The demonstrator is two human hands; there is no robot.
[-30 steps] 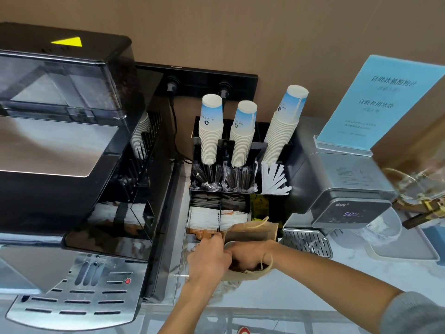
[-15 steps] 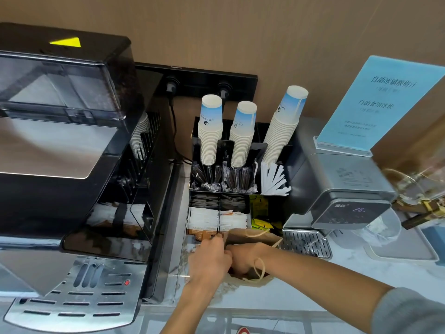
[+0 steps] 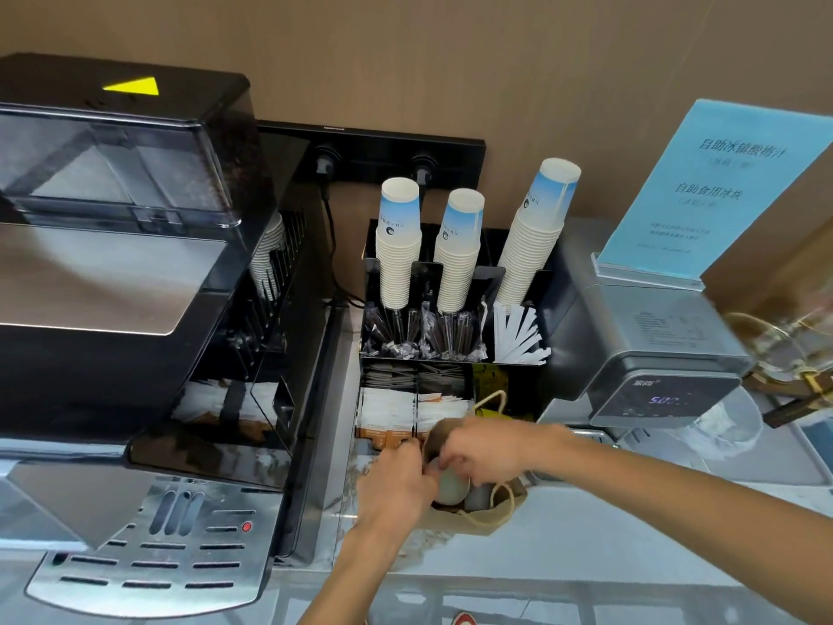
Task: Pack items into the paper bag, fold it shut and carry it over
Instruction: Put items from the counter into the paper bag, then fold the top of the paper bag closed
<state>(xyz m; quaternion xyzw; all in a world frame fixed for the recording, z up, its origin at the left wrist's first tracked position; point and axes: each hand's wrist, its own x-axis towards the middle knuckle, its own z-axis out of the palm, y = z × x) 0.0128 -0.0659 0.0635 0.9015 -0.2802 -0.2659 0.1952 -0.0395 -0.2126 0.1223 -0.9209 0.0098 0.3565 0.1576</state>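
A brown paper bag (image 3: 478, 521) with twine handles stands on the counter in front of the black cup organiser. Its mouth gapes toward me, and pale round items (image 3: 452, 488) show inside; I cannot tell what they are. My left hand (image 3: 396, 482) pinches the bag's near left rim. My right hand (image 3: 489, 448) reaches in from the right, fingers curled over the far rim and down into the mouth. One handle loop (image 3: 495, 398) sticks up behind my right hand.
A large coffee machine (image 3: 135, 309) fills the left. The black organiser (image 3: 518, 390) behind the bag holds cup stacks (image 3: 399, 245), stirrers and sachets (image 3: 390, 417). A grey ice dispenser (image 3: 653, 354) with a blue sign (image 3: 721, 187) stands to the right, and a glass jug (image 3: 775, 340) is farther right.
The bag's upright top has been pushed down and its mouth spread, so the pale items inside now show. My right hand has shifted up over the far rim; my left hand stays at the near rim.
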